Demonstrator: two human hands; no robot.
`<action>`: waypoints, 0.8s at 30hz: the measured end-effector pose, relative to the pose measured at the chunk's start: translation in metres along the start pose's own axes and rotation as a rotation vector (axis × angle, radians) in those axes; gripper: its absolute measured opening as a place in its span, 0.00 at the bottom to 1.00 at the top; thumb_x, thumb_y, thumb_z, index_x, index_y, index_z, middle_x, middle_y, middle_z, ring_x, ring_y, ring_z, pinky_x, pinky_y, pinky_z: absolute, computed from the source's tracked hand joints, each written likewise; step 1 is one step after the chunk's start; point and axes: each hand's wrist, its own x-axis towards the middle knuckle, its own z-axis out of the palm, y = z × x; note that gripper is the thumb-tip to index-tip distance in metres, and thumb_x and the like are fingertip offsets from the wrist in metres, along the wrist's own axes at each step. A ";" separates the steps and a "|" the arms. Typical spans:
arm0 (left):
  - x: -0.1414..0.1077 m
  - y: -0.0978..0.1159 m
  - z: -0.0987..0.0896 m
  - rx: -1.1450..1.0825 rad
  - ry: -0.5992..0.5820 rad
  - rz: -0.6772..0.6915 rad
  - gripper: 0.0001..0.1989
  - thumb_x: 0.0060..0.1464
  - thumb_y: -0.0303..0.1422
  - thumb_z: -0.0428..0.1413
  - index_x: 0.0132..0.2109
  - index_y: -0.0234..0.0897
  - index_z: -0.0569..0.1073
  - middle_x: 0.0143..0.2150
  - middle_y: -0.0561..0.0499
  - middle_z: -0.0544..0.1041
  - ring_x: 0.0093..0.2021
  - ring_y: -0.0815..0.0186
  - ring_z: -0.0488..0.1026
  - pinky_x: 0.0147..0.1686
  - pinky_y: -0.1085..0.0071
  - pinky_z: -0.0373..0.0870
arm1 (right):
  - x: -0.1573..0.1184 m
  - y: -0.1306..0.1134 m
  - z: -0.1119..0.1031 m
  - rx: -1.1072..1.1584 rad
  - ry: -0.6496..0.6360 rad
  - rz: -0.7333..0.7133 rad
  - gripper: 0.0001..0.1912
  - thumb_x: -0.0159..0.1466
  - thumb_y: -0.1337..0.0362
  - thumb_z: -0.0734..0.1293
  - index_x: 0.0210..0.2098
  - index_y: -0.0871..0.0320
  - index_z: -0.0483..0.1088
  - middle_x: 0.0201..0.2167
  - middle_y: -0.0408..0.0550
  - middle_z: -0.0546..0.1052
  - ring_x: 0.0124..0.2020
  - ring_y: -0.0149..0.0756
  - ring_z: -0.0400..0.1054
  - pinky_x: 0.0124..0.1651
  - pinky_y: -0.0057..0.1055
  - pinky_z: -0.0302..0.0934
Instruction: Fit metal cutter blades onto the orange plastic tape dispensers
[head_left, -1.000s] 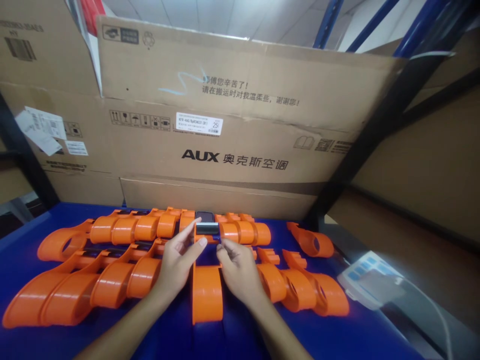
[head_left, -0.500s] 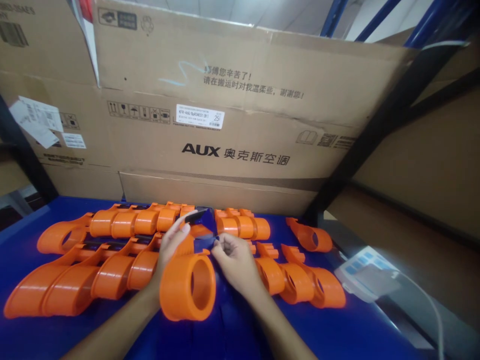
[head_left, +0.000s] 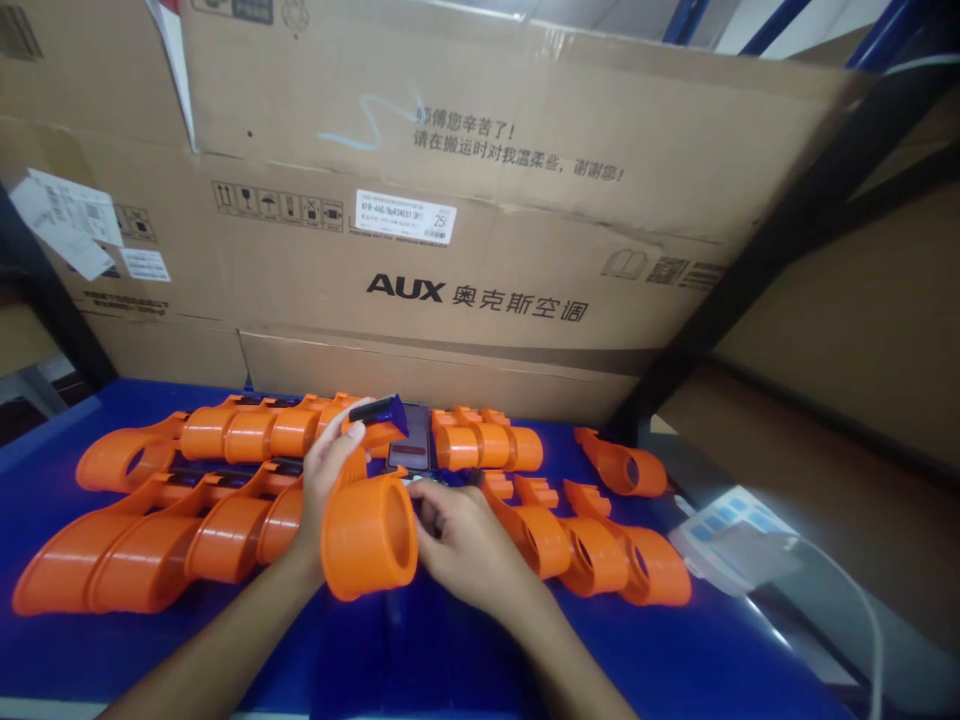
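My left hand (head_left: pixel 330 480) is closed around an orange plastic ring holder (head_left: pixel 367 540), its wide ring hanging toward me. At the raised end of this holder sits a black strip (head_left: pixel 371 408) with a shiny blue face beside it. My right hand (head_left: pixel 457 540) is closed just right of the ring, thumb and fingers pinched together. Something thin and pale shows at its fingertips and a dark bit behind its knuckles; I cannot make out what it holds. Behind the hands lies a dark, flat, phone-like rectangle (head_left: pixel 409 440).
Rows of matching orange holders lie at left (head_left: pixel 225 540) and right (head_left: pixel 592 555) on the blue tabletop (head_left: pixel 420 660). A cardboard sheet (head_left: pixel 480 250) stands behind. At right are a white box with a cable (head_left: pixel 739 540) and a black frame post (head_left: pixel 720 250).
The held holder has turned and shifted slightly left. Blue material that reached from it to my right hand no longer spans them, uncovering the dark rectangle. My right hand has moved slightly.
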 end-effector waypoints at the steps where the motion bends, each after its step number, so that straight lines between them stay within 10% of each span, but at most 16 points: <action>1: -0.002 0.004 0.003 -0.010 -0.009 0.003 0.18 0.55 0.44 0.65 0.51 0.45 0.81 0.50 0.48 0.83 0.55 0.49 0.78 0.52 0.61 0.78 | 0.000 -0.001 0.000 -0.020 -0.007 -0.005 0.06 0.61 0.69 0.67 0.33 0.53 0.77 0.19 0.38 0.70 0.19 0.31 0.62 0.23 0.26 0.49; 10: 0.007 -0.001 0.003 0.044 -0.047 -0.008 0.19 0.54 0.42 0.65 0.50 0.40 0.79 0.48 0.47 0.82 0.47 0.56 0.79 0.46 0.67 0.75 | 0.000 0.002 0.002 -0.028 -0.020 0.019 0.07 0.62 0.70 0.66 0.33 0.53 0.76 0.22 0.40 0.75 0.21 0.33 0.66 0.24 0.26 0.52; 19: -0.005 -0.005 0.005 0.058 -0.202 -0.043 0.21 0.55 0.40 0.65 0.53 0.39 0.75 0.32 0.53 0.78 0.29 0.66 0.75 0.31 0.71 0.72 | 0.003 0.016 -0.001 0.062 0.354 0.041 0.24 0.69 0.59 0.66 0.63 0.56 0.67 0.33 0.45 0.77 0.23 0.31 0.63 0.28 0.28 0.61; 24: -0.016 -0.011 0.011 0.068 -0.307 -0.111 0.22 0.56 0.39 0.65 0.55 0.41 0.72 0.39 0.52 0.79 0.23 0.71 0.72 0.24 0.73 0.69 | -0.001 0.017 -0.002 -0.067 0.433 -0.008 0.25 0.69 0.60 0.66 0.64 0.55 0.69 0.31 0.46 0.76 0.26 0.36 0.67 0.31 0.32 0.65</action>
